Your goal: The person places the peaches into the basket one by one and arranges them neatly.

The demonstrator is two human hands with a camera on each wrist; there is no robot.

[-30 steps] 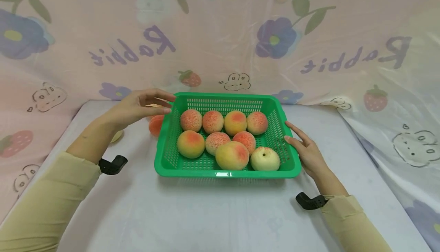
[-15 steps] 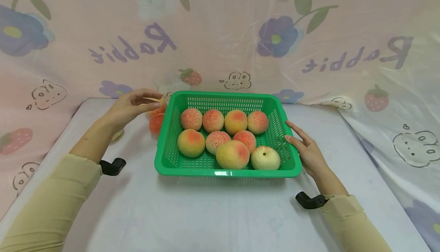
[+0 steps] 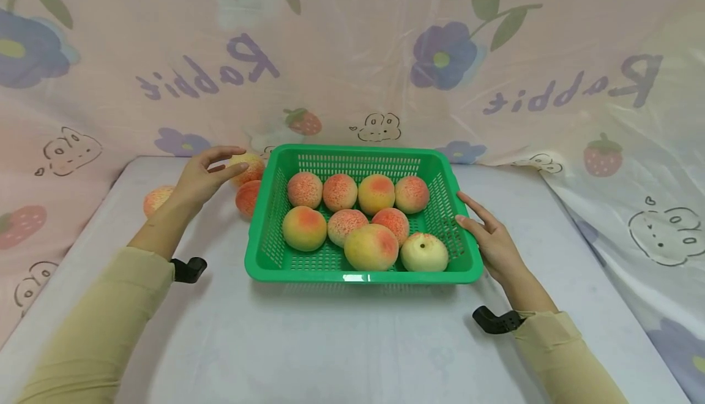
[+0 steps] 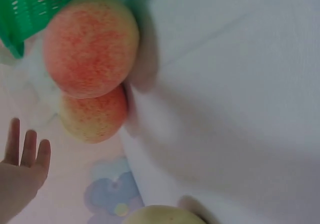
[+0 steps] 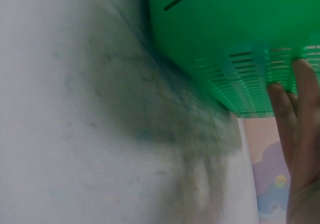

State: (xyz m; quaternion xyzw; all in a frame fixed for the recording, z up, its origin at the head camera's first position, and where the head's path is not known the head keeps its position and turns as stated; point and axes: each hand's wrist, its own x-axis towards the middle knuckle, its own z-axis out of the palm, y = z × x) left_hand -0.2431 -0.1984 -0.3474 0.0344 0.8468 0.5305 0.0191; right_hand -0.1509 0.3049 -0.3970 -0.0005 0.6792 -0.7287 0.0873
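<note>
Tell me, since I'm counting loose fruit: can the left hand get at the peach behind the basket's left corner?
Probably yes: the left hand is open right beside that peach, nothing between them.

Green basket (image 3: 363,278) with slotted walls; peaches (image 3: 339,192) orange-red speckled on yellow, near right one (image 3: 424,253) pale yellow. Pink backdrop (image 3: 352,55) printed with purple flowers, strawberries.

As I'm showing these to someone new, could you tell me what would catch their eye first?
The green basket at mid-table, holding eight peaches. The right hand rests open against its right wall, while the left hand reaches for a loose peach just outside its far left corner. Behind hangs a flowered curtain.
</note>
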